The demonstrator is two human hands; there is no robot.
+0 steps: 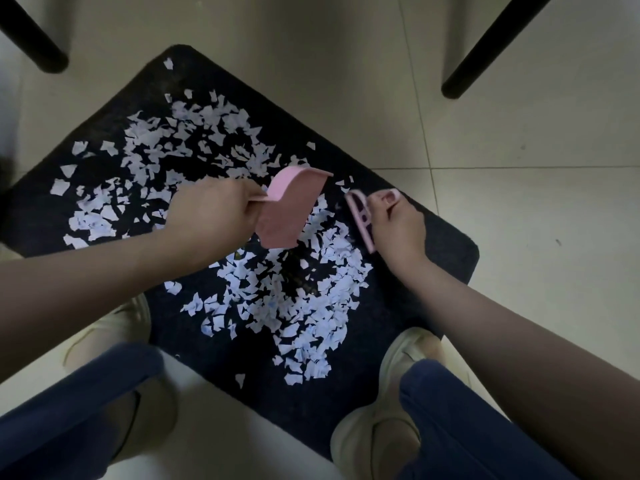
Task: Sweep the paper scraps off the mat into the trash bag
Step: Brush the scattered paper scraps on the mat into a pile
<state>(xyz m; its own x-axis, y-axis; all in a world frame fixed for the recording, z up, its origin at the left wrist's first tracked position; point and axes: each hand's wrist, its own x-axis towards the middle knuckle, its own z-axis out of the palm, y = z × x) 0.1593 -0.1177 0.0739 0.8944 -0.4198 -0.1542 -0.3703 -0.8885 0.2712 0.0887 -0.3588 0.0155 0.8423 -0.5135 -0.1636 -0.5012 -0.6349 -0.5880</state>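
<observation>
Now: paper scraps (294,289) on mat (446,244), likely featherlight.
Left hand (207,209) clamps dustpan (287,209) handle; right hand (398,226) pinches brush (360,220); sweep gently, scraps scatter.

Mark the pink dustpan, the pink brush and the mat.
pink dustpan (287,209): head view, on its flat pink face.
pink brush (358,218): head view, on the pink back between two dark openings.
mat (433,251): head view, on bare black surface near its right corner.

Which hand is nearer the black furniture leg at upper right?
Right. The right hand, gripping a small pink brush, is below and slightly left of the black furniture leg; the left hand, holding a pink plastic dustpan, is much farther left.
</observation>
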